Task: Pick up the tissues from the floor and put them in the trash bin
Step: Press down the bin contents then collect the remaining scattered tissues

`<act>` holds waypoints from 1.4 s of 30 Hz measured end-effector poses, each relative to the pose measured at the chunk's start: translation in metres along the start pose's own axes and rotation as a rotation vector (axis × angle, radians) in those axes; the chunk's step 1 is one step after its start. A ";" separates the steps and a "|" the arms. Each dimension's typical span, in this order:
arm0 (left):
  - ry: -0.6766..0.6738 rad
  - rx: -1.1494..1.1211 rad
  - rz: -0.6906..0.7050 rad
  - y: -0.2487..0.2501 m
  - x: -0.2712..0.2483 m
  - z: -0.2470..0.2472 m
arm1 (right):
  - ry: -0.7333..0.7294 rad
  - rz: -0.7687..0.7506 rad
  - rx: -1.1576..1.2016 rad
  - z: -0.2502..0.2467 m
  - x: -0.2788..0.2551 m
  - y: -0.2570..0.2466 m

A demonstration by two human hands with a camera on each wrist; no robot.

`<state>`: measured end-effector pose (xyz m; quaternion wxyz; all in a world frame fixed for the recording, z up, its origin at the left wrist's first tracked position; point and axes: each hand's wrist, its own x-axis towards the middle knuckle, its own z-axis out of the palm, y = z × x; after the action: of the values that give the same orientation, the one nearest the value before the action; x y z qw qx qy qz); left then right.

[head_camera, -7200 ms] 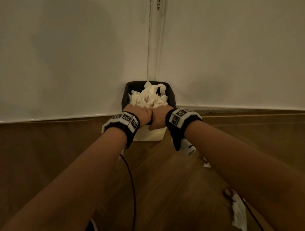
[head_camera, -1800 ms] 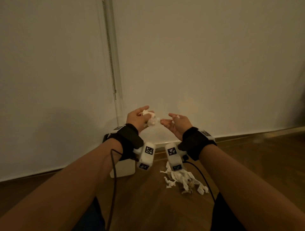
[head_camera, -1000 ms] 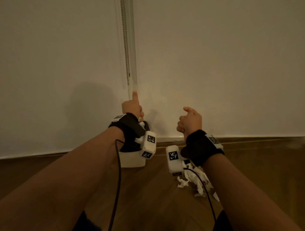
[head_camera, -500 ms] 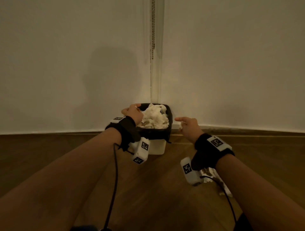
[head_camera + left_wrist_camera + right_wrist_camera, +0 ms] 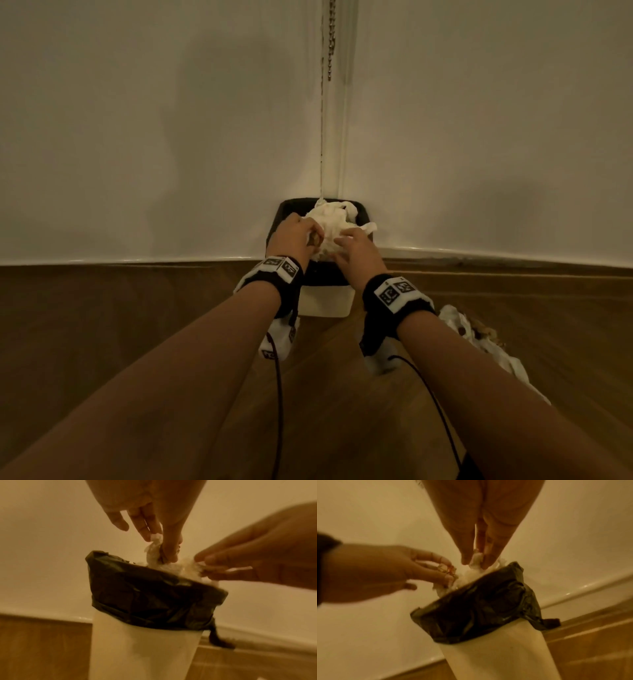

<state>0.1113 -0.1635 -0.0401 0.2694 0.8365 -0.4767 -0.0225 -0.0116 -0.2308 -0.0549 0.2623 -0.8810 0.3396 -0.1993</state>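
- Both forearms reach forward from the bottom of the head view to the trash bin (image 5: 325, 301), which stands at centre frame against the wall (image 5: 137, 137).
- The left hand (image 5: 291, 236) sits over the left side of the bin's mouth; in the left-wrist view its thumb and fingers (image 5: 152, 524) point down and pinch a small tissue wad (image 5: 154, 550), little finger spread apart.
- The right hand (image 5: 359, 253) is over the near right rim, fingers nearly straight and close together, their tips (image 5: 491, 550) nipping a tissue scrap (image 5: 477, 558) just above the heap.
- Tissues (image 5: 332, 219) are heaped above the black liner (image 5: 154, 595); more tissues (image 5: 479, 342) lie on the wooden floor (image 5: 102, 325) at lower right, partly behind the right forearm.
- Half a second ago the right hand hung right of the bin and lower; now it is over the bin's mouth. The left hand has moved inward over the heap.
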 end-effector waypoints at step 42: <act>0.133 0.257 0.100 0.067 -0.053 0.030 | -0.028 -0.044 -0.379 -0.060 -0.046 0.017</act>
<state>0.0212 -0.1605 -0.0461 0.1917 0.8389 -0.4979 0.1078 -0.0832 -0.2288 -0.0264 0.0921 -0.9245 0.3480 -0.1252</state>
